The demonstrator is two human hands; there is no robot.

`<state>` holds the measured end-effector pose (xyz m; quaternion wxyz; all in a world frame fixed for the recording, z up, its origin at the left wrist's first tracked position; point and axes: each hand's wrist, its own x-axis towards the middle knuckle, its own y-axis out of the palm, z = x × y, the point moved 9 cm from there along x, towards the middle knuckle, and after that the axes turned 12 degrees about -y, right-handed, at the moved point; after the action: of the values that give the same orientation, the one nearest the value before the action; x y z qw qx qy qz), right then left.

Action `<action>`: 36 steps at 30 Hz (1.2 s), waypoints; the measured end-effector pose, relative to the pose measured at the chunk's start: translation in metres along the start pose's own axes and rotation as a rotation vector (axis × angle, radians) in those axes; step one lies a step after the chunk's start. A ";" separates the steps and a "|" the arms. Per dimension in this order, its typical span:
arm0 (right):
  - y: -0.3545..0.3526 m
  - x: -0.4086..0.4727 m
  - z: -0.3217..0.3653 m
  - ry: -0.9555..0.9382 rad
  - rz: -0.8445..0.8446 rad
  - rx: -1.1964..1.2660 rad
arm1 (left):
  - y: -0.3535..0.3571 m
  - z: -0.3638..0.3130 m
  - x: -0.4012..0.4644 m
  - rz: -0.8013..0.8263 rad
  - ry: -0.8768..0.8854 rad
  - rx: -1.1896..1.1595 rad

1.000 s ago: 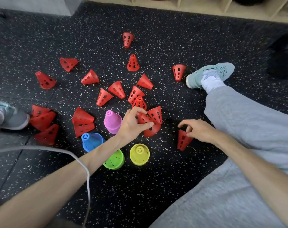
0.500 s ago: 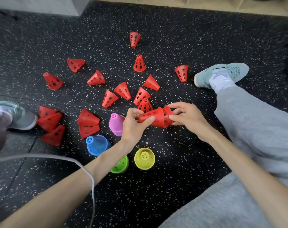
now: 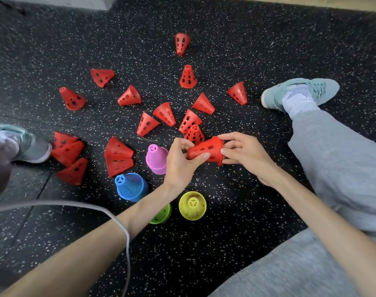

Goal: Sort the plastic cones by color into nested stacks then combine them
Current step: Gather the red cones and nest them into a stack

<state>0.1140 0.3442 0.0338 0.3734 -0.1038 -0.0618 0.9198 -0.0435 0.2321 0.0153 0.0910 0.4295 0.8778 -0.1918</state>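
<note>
Between both hands lies a nested red cone stack [image 3: 206, 150], held sideways just above the floor. My left hand [image 3: 181, 162] grips its narrow end; my right hand [image 3: 241, 152] holds the wide rim with fingers curled round it. Several loose red cones [image 3: 165, 113] lie scattered on the floor beyond, some upright, most tipped over. Nearer me stand a pink stack [image 3: 156, 157], a blue stack [image 3: 130, 186], a yellow stack [image 3: 192, 205] and a green stack [image 3: 161, 214], the green one partly hidden by my left forearm.
The floor is black speckled rubber matting [image 3: 236, 50]. My legs in grey trousers [image 3: 337, 168] spread to either side, with teal shoes at right [image 3: 300, 93] and left [image 3: 26, 142]. A grey cable [image 3: 109, 213] crosses my left arm.
My right hand brought its red cone from the floor to the cones in my left hand and pushed it on. The cones now sit nested deeper as one stack.
</note>
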 end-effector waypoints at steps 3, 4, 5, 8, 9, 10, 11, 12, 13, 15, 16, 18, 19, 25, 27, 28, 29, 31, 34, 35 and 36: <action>0.000 0.001 -0.001 -0.001 0.000 0.011 | -0.001 0.000 0.002 -0.008 0.025 0.015; 0.001 0.002 -0.002 0.001 0.001 0.013 | 0.000 0.001 0.003 -0.010 0.031 0.022; 0.001 0.002 -0.003 0.003 0.002 0.015 | 0.000 0.001 0.003 -0.010 0.033 0.024; 0.002 0.002 -0.005 0.006 0.008 0.033 | 0.001 0.004 0.004 -0.007 0.028 0.030; 0.002 0.002 -0.005 0.007 0.009 0.042 | 0.001 0.004 0.004 -0.006 0.031 0.033; 0.003 0.002 -0.006 0.009 0.010 0.049 | 0.001 0.005 0.004 -0.005 0.037 0.038; 0.003 0.002 -0.006 0.012 0.010 0.055 | 0.000 0.005 0.004 -0.005 0.048 0.046; 0.003 0.002 -0.007 0.016 0.011 0.060 | 0.000 0.005 0.005 -0.007 0.060 0.056; 0.004 0.002 -0.008 0.019 0.014 0.063 | -0.001 0.005 0.005 -0.007 0.070 0.063; 0.005 0.004 -0.009 0.019 0.020 0.061 | -0.001 0.007 0.007 -0.007 0.069 0.065; 0.005 0.004 -0.010 0.017 0.023 0.061 | -0.002 0.009 0.007 -0.009 0.066 0.066; 0.007 0.006 -0.011 0.021 0.026 0.064 | -0.002 0.010 0.008 -0.006 0.075 0.081; 0.008 0.006 -0.012 0.021 0.031 0.064 | -0.001 0.010 0.007 0.010 0.082 0.091; 0.006 0.012 -0.018 0.006 0.088 0.006 | 0.005 0.016 0.006 0.111 0.063 0.134; -0.006 0.020 -0.022 -0.048 0.053 -0.205 | 0.003 0.019 0.005 0.097 0.038 0.117; -0.011 0.023 -0.024 -0.068 0.034 -0.316 | 0.001 0.019 0.005 0.090 0.031 0.113; -0.014 0.026 -0.027 -0.082 0.016 -0.387 | 0.000 0.019 0.005 0.082 0.028 0.114; -0.019 0.033 -0.038 -0.083 0.012 -0.473 | -0.003 0.019 0.006 0.062 0.020 0.113; -0.010 0.043 -0.060 -0.039 0.147 -0.611 | -0.007 0.021 0.008 0.035 0.009 0.116; -0.007 0.045 -0.066 -0.021 0.177 -0.629 | -0.008 0.023 0.008 0.033 0.004 0.123; -0.006 0.046 -0.070 -0.018 0.182 -0.629 | -0.008 0.024 0.009 0.034 -0.001 0.128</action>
<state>0.1020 0.3833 -0.0402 0.2388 -0.2113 -0.3368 0.8860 -0.0556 0.2241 -0.0078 0.0671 0.4493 0.8561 -0.2463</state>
